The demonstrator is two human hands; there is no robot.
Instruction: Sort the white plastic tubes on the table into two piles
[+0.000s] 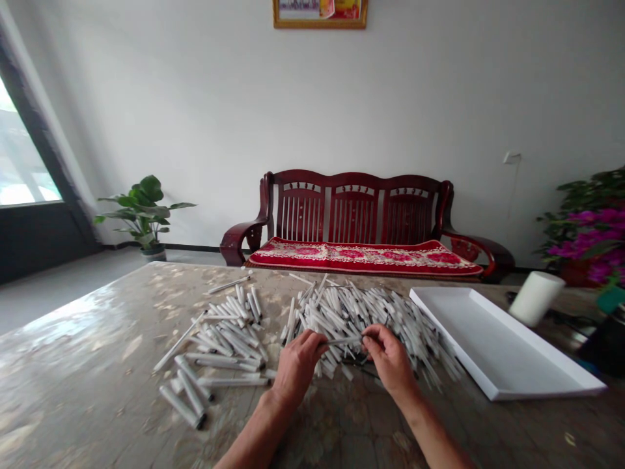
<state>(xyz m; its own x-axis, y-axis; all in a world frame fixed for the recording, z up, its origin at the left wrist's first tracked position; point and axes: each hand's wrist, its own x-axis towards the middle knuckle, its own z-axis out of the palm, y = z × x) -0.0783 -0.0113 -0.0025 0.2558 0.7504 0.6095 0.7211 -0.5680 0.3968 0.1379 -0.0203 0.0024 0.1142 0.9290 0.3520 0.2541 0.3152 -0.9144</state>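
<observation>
A slim pale pen with a dark end (343, 341) is held level between my two hands. The fingers of my left hand (301, 358) pinch its left end, and my right hand (388, 358) pinches the dark right end. Just beyond the hands lies a large heap of loose white pen parts (336, 309), with dark pieces among them. To the left of my left hand is a smaller pile of white pens with black ends (224, 339), several of them lying nearer to me. Fine details of the held pen are too small to make out.
A shallow white tray (517, 345) lies right of the heap, with a white roll (537, 296) behind it. Everything rests on a patterned table (97, 365). A dark red wooden bench (354, 208) stands past its far edge, with potted plants on both sides.
</observation>
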